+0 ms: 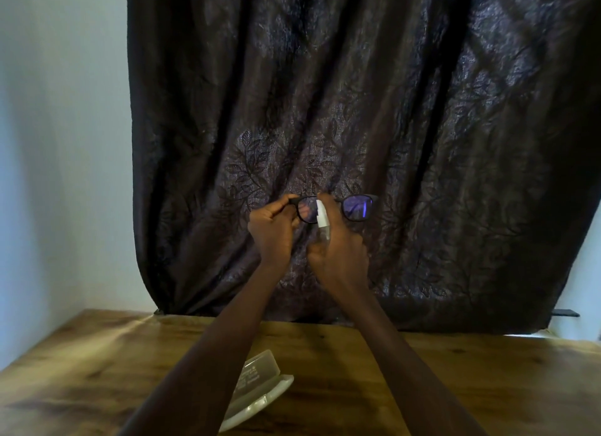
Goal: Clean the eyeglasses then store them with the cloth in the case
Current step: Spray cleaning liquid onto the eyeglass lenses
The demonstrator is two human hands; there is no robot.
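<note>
Head cam: my left hand (271, 231) pinches the eyeglasses (357, 208), right hand (341, 257) fingers (327, 201) curled round the spray bottle (322, 221) just beside them; I'd mist lightly.

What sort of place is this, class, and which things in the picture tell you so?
Probably a room in a home: a wooden table stands beside a pale wall, and a dark leaf-patterned curtain hangs behind it. A clear case lies on the table.

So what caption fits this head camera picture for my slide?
The left hand holds up black glasses while the right hand aims a spray bottle at them.
</note>
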